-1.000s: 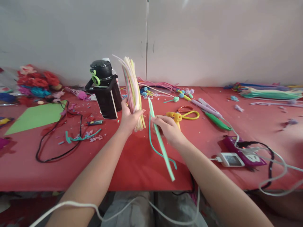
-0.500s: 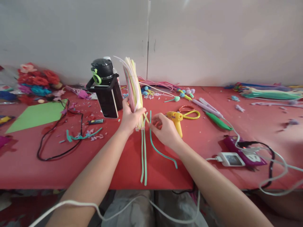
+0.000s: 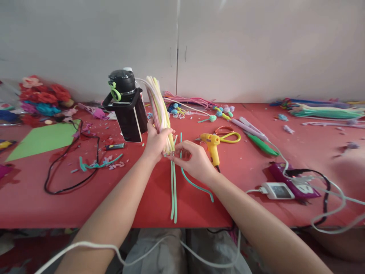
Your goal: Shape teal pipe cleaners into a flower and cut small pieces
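Note:
My left hand (image 3: 155, 141) grips a thick bundle of pastel pipe cleaners (image 3: 158, 104), held upright on the red table (image 3: 251, 167). My right hand (image 3: 190, 158) is at the bundle's lower end, its fingertips pinching among the stems. Two mint green pipe cleaners (image 3: 173, 192) lie on the table below the hands, reaching toward the front edge. A third teal pipe cleaner (image 3: 196, 184) curves off to the right beside them.
A black bottle with a phone leaning on it (image 3: 127, 110) stands just left of the bundle. A yellow glue gun (image 3: 211, 144), yellow scissors (image 3: 228, 136), a green sheet (image 3: 42, 139), a black cable (image 3: 71, 167), a charger with white cables (image 3: 278, 190) and more pipe cleaners (image 3: 322, 112) lie around.
A second ago my right hand held a mint pipe cleaner away from the bundle. That stem now lies on the table, and my right hand has gone back to the bundle's lower end.

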Available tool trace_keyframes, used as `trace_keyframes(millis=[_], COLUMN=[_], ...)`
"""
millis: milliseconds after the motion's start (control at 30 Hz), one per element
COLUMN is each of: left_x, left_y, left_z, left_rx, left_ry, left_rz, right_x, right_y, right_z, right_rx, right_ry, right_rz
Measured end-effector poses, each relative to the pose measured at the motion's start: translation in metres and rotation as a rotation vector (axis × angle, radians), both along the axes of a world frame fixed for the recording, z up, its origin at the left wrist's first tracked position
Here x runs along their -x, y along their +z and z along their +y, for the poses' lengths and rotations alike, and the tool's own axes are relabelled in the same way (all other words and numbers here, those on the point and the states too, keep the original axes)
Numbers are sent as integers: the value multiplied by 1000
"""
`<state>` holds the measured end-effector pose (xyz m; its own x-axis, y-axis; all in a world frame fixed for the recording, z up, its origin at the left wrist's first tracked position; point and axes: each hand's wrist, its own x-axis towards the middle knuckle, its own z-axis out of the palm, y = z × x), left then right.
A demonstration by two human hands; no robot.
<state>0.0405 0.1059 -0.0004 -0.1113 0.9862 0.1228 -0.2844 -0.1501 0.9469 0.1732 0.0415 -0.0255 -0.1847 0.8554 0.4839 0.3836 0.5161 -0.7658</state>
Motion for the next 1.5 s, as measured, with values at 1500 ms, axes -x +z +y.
trace_keyframes(millis=[1500], left_x=[11], left_y=[8], left_z=[7], left_rx=[312], left_ry=[-241], left_rz=[-288], right_x=[-16], right_y=[15], right_z=[1], right_rx=[465], right_ry=[340], right_rz=[647])
